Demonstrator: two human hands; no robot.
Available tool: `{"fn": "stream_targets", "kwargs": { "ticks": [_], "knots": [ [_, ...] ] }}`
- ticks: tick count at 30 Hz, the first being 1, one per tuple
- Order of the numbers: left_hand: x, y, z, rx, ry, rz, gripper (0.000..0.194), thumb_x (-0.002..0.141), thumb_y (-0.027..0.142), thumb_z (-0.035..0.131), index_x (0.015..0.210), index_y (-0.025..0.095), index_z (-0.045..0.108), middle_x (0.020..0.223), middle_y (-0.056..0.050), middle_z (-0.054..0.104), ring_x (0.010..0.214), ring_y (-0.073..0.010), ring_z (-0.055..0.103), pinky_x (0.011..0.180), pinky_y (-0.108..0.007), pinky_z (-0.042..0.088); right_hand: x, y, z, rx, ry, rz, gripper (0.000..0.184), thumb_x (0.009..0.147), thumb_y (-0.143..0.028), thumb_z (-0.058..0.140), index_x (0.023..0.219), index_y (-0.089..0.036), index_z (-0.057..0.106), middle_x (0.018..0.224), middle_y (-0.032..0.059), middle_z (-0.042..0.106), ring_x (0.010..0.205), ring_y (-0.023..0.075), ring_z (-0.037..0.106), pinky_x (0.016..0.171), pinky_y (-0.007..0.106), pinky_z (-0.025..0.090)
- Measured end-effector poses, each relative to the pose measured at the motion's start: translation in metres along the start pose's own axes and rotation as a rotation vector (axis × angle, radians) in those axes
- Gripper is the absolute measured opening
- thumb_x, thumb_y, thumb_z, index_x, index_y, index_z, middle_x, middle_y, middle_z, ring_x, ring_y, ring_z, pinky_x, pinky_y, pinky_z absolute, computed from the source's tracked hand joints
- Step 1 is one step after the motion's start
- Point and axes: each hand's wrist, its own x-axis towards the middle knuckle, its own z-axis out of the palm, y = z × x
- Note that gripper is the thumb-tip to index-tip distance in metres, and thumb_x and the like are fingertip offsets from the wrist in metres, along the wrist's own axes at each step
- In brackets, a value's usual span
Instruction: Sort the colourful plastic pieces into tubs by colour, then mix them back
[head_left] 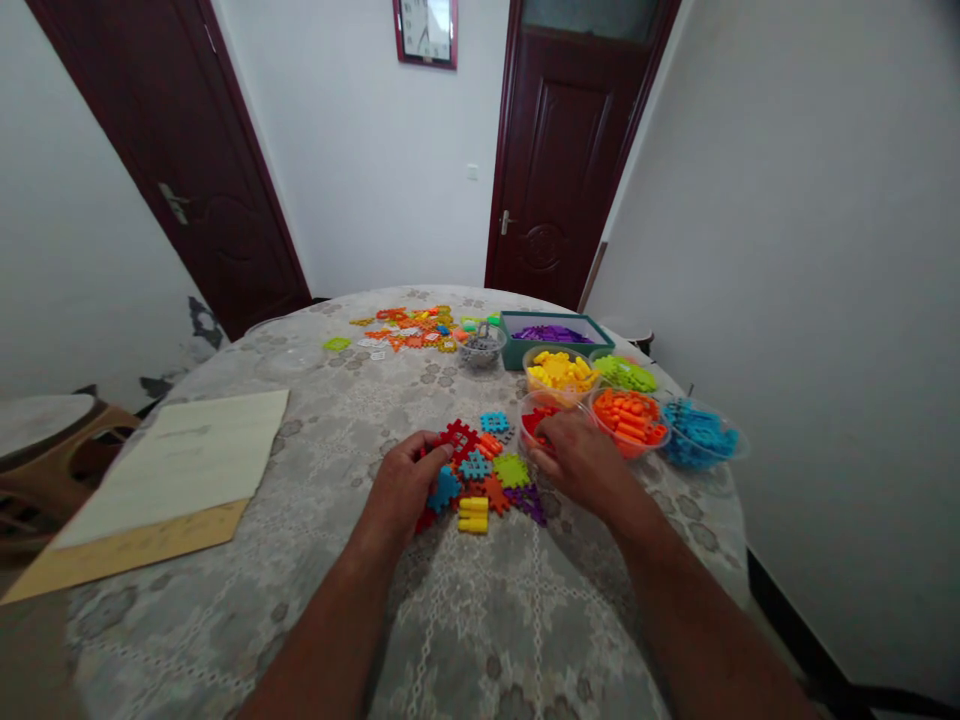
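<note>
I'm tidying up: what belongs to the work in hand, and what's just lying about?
In use, likely:
red piece in left hand
bowl of red pieces at right hand
mixed pieces between hands

Lying about, likely:
pale paper
tan sheet beneath

bowls [636, 451] right of loose pieces [475, 467]

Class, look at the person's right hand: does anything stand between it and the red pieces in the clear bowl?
Nothing visible does. No lid shows on the clear bowl, and the right hand is at the red pieces; whether its fingertips touch them is unclear.
</note>
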Motion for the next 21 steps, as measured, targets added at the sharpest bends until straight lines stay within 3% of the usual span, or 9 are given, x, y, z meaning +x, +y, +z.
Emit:
{"fn": "stream_targets", "kwargs": {
  "ticks": [3,5,9,13,18,21],
  "knots": [
    [-0.002,0.003,0.001,0.013,-0.017,0.026,0.025,0.079,0.046,0.074,0.084,0.021,0.073,0.057,0.004,0.052,0.054,-0.0145,0.046,0.054,-0.027,0.035,0.001,-0.013,-0.002,0.141,0.184,-0.032,0.015,0.102,-0.028,0.057,0.099,-0.021,0.069,0.100,0.0114,0.073,0.096,0.0262,0.066,0.089,0.038,0.050],
    [-0.005,0.006,0.001,0.007,-0.049,0.037,0.024,0.079,0.044,0.075,0.083,0.021,0.073,0.059,0.004,0.054,0.055,-0.0144,0.047,0.055,-0.027,0.036,0.001,-0.025,0.000,0.298,0.253,-0.046,0.017,0.103,-0.028,0.054,0.105,-0.021,0.069,0.100,0.0097,0.073,0.092,0.0239,0.066,0.087,0.037,0.052],
    [-0.009,0.011,0.002,-0.024,-0.194,0.082,0.021,0.078,0.041,0.076,0.082,0.020,0.075,0.070,0.002,0.064,0.063,-0.0153,0.053,0.063,-0.027,0.042,-0.005,-0.053,0.009,0.548,0.215,-0.101,0.019,0.103,-0.030,0.058,0.116,-0.022,0.069,0.103,0.0079,0.075,0.089,0.0213,0.069,0.083,0.035,0.054],
    [-0.009,0.010,0.002,-0.026,-0.276,0.100,0.022,0.076,0.041,0.078,0.079,0.019,0.074,0.075,-0.001,0.067,0.068,-0.0165,0.057,0.065,-0.028,0.043,-0.008,-0.067,0.014,0.619,0.207,-0.126,0.017,0.103,-0.027,0.057,0.111,-0.023,0.072,0.103,0.0069,0.076,0.094,0.0213,0.070,0.086,0.035,0.054],
    [-0.006,0.005,0.002,-0.282,-0.213,-0.068,0.035,0.076,0.049,0.080,0.093,0.019,0.075,0.070,0.002,0.058,0.057,-0.0114,0.048,0.054,-0.024,0.037,-0.004,-0.047,0.001,0.551,0.329,-0.017,0.019,0.103,-0.028,0.056,0.110,-0.024,0.073,0.102,0.0071,0.076,0.094,0.0223,0.070,0.087,0.035,0.054],
    [-0.006,0.005,-0.001,-0.586,-0.209,-0.165,0.032,0.070,0.036,0.076,0.095,0.016,0.075,0.077,0.000,0.057,0.061,-0.0111,0.049,0.052,-0.023,0.041,0.002,-0.016,-0.005,0.373,0.456,0.070,0.019,0.103,-0.029,0.055,0.109,-0.022,0.071,0.106,0.0101,0.073,0.100,0.0254,0.067,0.093,0.039,0.053]
  ]
}}
